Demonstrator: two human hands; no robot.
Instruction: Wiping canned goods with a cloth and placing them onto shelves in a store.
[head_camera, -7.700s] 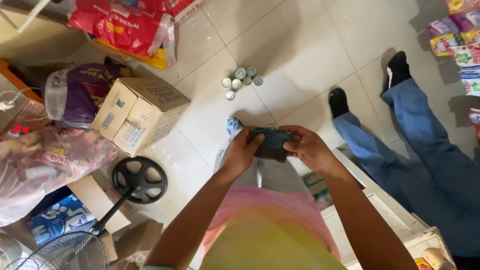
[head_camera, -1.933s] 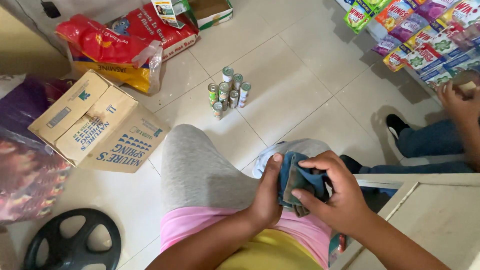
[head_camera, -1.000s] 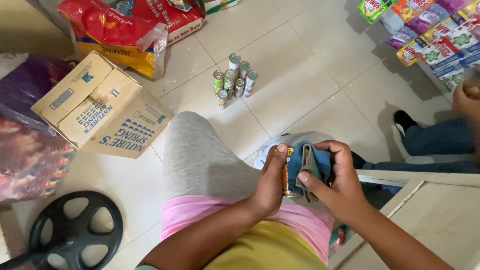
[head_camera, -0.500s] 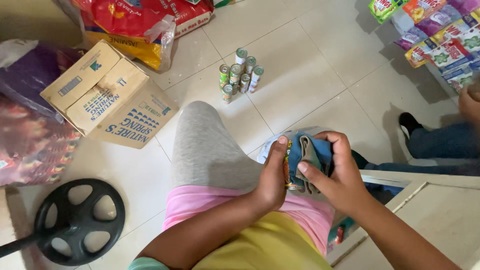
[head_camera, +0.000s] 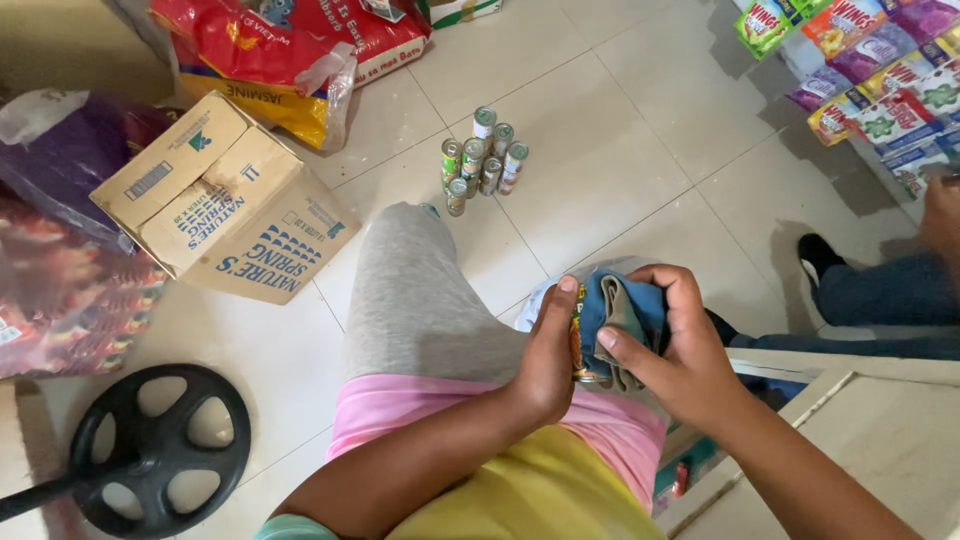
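Observation:
My left hand (head_camera: 547, 352) grips a small can (head_camera: 578, 340) with a yellow and green label, held over my lap. My right hand (head_camera: 678, 340) presses a blue and grey cloth (head_camera: 622, 308) against the can's side and top. Both hands sit above my grey-trousered leg (head_camera: 415, 295). On the tiled floor beyond my knee stands a cluster of several similar small cans (head_camera: 482, 158), upright and close together.
A cardboard box (head_camera: 222, 200) lies to the left, with red and yellow sacks (head_camera: 290, 50) behind it. A black round fan base (head_camera: 160, 445) is at lower left. Another person's leg in jeans and a dark shoe (head_camera: 880, 290) are at right, near hanging snack packets (head_camera: 870, 70).
The view has shifted slightly; my hands stay together on the can and cloth. My right hand has turned the cloth a little around the can.

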